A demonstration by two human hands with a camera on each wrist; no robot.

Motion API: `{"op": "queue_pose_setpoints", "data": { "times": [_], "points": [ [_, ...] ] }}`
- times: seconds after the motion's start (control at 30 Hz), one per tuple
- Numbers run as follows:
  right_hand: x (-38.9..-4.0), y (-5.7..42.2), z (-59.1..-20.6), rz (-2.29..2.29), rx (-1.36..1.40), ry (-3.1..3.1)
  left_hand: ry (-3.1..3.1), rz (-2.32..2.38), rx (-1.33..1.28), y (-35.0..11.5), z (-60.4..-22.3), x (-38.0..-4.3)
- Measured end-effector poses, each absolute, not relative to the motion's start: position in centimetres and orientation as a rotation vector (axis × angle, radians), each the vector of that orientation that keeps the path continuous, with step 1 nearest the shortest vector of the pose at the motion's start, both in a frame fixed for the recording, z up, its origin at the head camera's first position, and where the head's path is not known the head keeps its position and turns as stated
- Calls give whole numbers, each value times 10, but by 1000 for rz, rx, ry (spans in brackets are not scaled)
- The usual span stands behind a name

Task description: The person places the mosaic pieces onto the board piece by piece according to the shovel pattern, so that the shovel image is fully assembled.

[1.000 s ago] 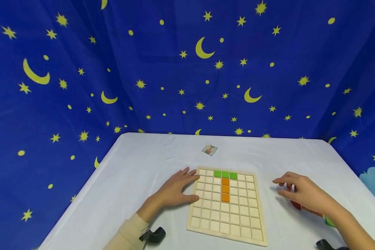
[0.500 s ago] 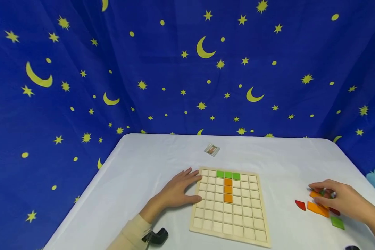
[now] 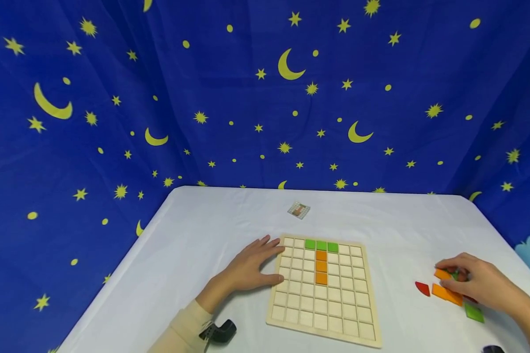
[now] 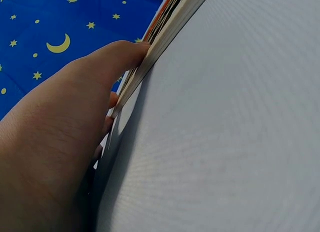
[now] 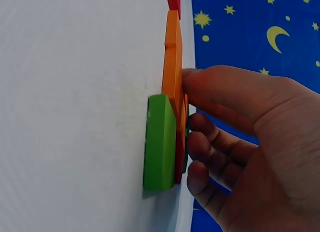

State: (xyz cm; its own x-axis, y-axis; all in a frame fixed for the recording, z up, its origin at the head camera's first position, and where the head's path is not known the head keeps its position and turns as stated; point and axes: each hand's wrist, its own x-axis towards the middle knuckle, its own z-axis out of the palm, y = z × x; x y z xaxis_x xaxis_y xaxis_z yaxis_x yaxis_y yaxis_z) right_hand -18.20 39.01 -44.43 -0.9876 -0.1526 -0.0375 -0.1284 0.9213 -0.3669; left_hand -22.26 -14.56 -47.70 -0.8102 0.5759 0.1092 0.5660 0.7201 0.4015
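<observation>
A wooden grid board (image 3: 372, 304) lies on the table, with a row of green tiles (image 3: 321, 245) along its top and a column of orange tiles (image 3: 321, 266) below them. My left hand (image 3: 249, 267) rests spread beside it, fingertips and thumb at its left edge. To the right, my right hand (image 3: 488, 279) is over a small pile of coloured pieces, fingers loosely bent. In the right wrist view the thumb touches an orange piece (image 5: 172, 66); a green piece (image 5: 160, 142) stands nearer the camera. The hand hides part of the pile.
A small card with a printed grid pattern (image 3: 299, 210) lies behind the board. A red rounded piece (image 3: 422, 289) sits left of the pile. Blue cloth (image 3: 229, 98) with moons and stars hangs behind the white table (image 3: 216, 215).
My right hand has moved right from beside the board to the pile of pieces, uncovering several of them. The left hand has stayed at the board's edge.
</observation>
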Motion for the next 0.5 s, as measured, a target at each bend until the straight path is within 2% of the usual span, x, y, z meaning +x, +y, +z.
{"op": "queue_pose_setpoints", "data": {
  "times": [0.5],
  "points": [
    [-182,386,-444,-565,-241,3017,2886,653,940,-146,-475,-223]
  ]
}}
